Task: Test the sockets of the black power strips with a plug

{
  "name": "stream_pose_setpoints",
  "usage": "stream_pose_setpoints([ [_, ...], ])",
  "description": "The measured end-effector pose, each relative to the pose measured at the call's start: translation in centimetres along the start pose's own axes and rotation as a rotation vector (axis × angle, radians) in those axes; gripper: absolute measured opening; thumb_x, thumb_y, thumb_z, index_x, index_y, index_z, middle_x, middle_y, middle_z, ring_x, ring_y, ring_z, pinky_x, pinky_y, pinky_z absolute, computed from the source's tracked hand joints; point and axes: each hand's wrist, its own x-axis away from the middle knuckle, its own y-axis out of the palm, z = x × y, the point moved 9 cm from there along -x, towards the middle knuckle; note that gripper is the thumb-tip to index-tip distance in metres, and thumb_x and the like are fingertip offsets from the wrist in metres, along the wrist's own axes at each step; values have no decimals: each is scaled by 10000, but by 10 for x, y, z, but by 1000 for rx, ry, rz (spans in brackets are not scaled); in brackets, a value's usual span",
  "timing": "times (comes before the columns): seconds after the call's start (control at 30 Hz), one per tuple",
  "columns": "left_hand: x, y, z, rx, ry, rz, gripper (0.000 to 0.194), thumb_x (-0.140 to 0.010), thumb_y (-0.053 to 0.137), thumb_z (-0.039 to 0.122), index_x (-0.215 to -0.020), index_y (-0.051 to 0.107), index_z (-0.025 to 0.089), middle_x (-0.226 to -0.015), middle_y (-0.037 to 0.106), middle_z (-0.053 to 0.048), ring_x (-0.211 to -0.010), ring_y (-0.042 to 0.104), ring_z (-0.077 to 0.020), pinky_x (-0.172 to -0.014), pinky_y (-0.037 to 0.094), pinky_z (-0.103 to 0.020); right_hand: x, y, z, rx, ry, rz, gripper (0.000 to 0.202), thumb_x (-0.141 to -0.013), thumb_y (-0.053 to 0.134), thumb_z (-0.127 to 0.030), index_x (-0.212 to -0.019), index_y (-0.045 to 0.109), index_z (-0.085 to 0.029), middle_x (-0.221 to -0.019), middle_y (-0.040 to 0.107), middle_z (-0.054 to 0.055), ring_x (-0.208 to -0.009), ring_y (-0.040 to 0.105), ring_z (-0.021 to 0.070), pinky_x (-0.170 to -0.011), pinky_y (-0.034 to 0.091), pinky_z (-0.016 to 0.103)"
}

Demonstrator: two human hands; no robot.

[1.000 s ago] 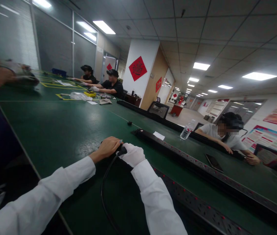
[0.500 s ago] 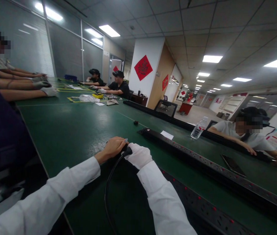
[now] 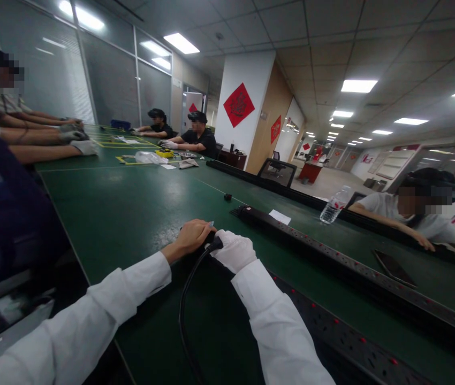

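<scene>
My bare left hand (image 3: 192, 237) is closed near the middle of the view, at the far end of a dark object whose shape is mostly hidden. My right hand (image 3: 235, 251), in a white glove, is wrapped round the black plug end (image 3: 214, 245) of a thick cable. From there the black cable (image 3: 181, 310) curves down toward the bottom edge. Both hands are close together over the green table (image 3: 131, 214). What the left fingers grip is too hidden to name.
Long black strips with red marks (image 3: 316, 246) run to the lower right. Beyond them are a white paper (image 3: 279, 216), a water bottle (image 3: 335, 205) and a dark tablet (image 3: 394, 268). A small black piece (image 3: 228, 197) lies ahead. Other people sit around the table.
The view has shifted slightly, so the table and people appear a little further right. Both hands keep their closed hold with the cable between them.
</scene>
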Motion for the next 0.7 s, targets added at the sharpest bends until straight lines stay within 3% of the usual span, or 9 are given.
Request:
stream_pose_setpoints([
  [0.47,0,1,-8,-19,-66,9,541,-883,127,317,-922,663,251,-906,657,-18,-838,574,-152,-781,401,-267,3,1,1,15,4,35,361,-799,392,-541,-987,524,-262,-893,589,-11,-790,533,130,-657,325,233],
  [0.7,1,-4,-16,80,-189,44,536,-886,119,327,-952,644,239,-945,652,4,-796,582,-140,-738,413,-240,-4,2,1,74,-63,136,479,-758,417,-563,-1178,402,-333,-998,532,9,-815,537,155,-619,342,240],
])
